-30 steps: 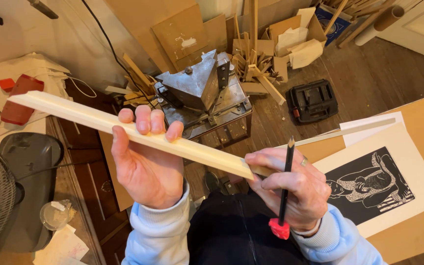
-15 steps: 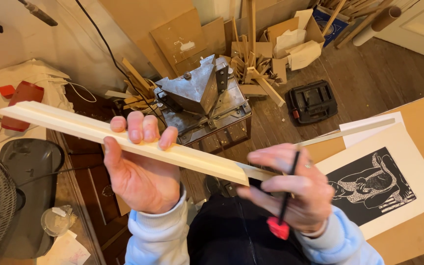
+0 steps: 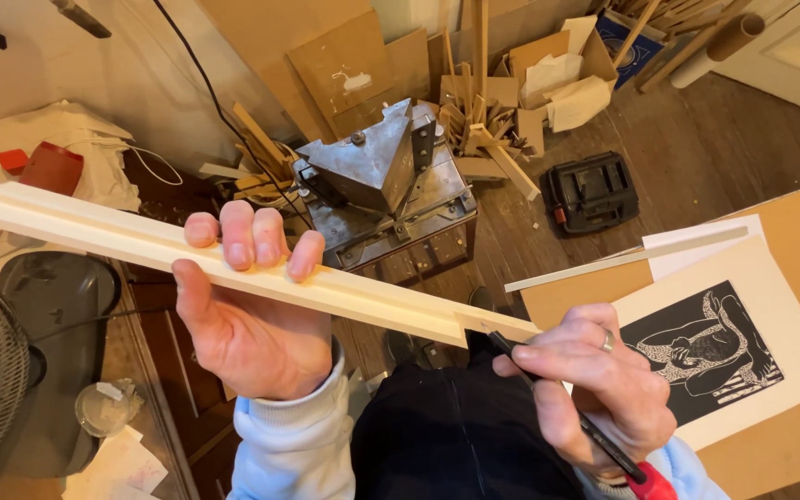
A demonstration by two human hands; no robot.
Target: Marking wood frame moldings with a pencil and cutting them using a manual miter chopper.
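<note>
The left hand [image 3: 252,324] grips the long pale moulding strip [image 3: 206,255] from below, palm up, with four fingers curled over its upper edge and the thumb underneath. The strip runs from the left frame edge down to the right hand [image 3: 594,389] and is held in the air above the lap, clear of the table [image 3: 789,231].

Compared with the earlier views, the strip now lies lower and flatter, and its near end has come to meet the right hand. The pencil [image 3: 571,417], previously held upright with its point away from the wood, is now laid over so that its tip touches the strip's cut end. The right hand is closed around the pencil in a writing grip; a red cap shows at its rear end.

This indicates that marking of the strip end is under way, with the left hand steadying the work.

A black-and-white print [image 3: 706,352] lies on the table to the right, beside a thinner strip [image 3: 641,257]. A metal mitre cutter [image 3: 381,185] stands on the floor beyond.
</note>
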